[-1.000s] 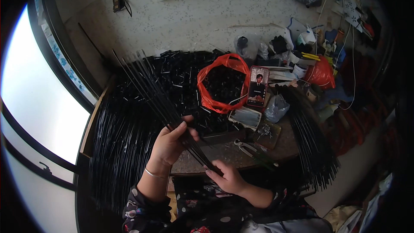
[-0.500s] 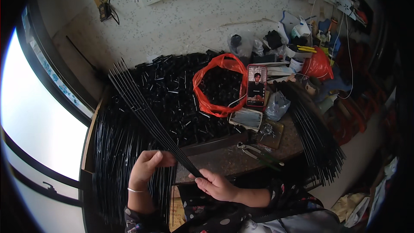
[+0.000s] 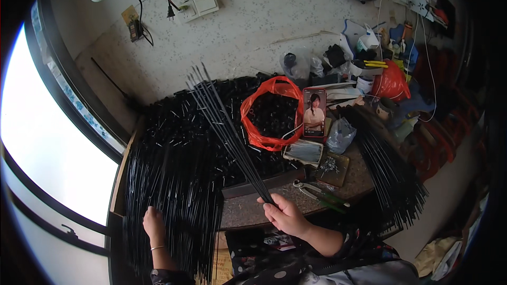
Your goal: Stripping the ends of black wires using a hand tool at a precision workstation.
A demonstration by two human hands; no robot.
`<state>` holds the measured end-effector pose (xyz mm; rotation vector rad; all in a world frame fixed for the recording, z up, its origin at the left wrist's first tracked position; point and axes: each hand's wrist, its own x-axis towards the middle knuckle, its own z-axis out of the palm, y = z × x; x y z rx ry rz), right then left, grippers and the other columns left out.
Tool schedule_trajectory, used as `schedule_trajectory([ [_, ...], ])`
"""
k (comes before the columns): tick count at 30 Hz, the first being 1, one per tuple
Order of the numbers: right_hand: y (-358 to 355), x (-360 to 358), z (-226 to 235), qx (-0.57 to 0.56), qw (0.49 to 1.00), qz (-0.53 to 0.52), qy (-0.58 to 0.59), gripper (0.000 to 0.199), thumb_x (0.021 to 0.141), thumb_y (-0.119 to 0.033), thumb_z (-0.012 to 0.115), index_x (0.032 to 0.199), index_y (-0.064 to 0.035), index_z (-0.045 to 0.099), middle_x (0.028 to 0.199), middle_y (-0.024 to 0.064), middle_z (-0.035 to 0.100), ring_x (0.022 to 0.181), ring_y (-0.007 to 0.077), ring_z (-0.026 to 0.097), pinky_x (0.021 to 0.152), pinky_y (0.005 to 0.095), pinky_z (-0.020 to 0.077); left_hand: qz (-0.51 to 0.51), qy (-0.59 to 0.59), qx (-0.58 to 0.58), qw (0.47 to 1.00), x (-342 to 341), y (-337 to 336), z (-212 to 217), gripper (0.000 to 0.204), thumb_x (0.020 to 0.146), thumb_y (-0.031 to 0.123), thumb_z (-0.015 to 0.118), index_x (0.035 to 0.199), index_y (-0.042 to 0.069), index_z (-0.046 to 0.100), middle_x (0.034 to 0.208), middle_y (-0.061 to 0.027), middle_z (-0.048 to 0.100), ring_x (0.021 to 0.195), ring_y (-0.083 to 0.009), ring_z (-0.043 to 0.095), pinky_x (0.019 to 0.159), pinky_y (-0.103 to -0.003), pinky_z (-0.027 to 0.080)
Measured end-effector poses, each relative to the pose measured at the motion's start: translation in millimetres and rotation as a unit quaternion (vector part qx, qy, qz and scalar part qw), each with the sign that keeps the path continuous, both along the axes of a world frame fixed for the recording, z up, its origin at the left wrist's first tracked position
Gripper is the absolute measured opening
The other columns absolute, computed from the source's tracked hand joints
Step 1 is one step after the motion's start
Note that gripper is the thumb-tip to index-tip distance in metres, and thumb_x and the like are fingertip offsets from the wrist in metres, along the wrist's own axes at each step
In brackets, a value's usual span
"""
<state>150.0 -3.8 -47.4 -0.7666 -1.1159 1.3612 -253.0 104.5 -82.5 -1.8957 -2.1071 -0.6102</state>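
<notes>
My right hand [image 3: 287,216] is wrapped round the lower end of a bundle of thin black rods [image 3: 244,158]. Their tips fan out slightly and point up and left, over a heap of small black tubular parts [image 3: 174,111]. Over on the left, my left hand [image 3: 154,224] lies on a thick spread of long black rods [image 3: 179,195] that hang over the bench's front edge. Its fingers are curled closed, and what is between them is hidden.
An open red plastic bag [image 3: 253,136] holds dark parts. Beside it are a phone [image 3: 315,111] showing a video, a tray of thin pale pieces [image 3: 304,151], small metal bits [image 3: 330,165] and green-handled pincers [image 3: 317,192]. Another rod bundle [image 3: 388,174] lies right.
My left hand has left the held bundle and gone down and left onto the spread rods. The bundle in my right hand now stands steeper and further right; the view has shifted slightly.
</notes>
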Motion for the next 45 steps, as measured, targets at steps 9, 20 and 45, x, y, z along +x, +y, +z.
schedule_trajectory([
  [9,-14.3,11.7,-14.6,-0.051,0.998,-0.033,-0.009,0.018,0.094,-0.013,0.043,0.108,-0.0027,0.048,0.064,-0.0014,0.047,0.046,0.0034,0.04,0.042,0.0173,0.0346,-0.183,-0.544,-0.127,0.809,84.4,1.6,146.4,0.022,0.091,0.021,0.05,0.098,0.003,0.06,0.059,0.0062,0.043,0.051,-0.0051,0.039,0.043,-0.021,0.031],
  [20,-36.0,3.1,-42.3,-0.067,0.992,0.009,-0.108,0.035,0.09,-0.012,0.049,0.123,-0.0069,0.039,0.072,0.0021,0.057,0.054,0.0071,0.051,0.051,0.0207,0.0416,-0.307,-0.826,-0.315,0.354,280.9,-36.0,78.1,0.026,0.088,0.016,0.056,0.108,0.0,0.055,0.091,-0.0128,0.064,0.089,-0.0246,0.062,0.085,-0.037,0.048],
  [45,90.8,35.9,-20.2,-0.12,0.993,-0.004,0.009,0.085,0.084,-0.067,0.028,0.13,0.0038,0.036,0.119,0.0222,0.052,0.111,0.0338,0.051,0.097,0.0435,0.0366,-0.549,-0.312,-0.103,0.768,256.3,-57.2,-86.2,0.034,0.067,0.014,0.071,0.1,0.007,0.062,0.099,-0.013,0.061,0.1,-0.0309,0.055,0.09,-0.043,0.039],
])
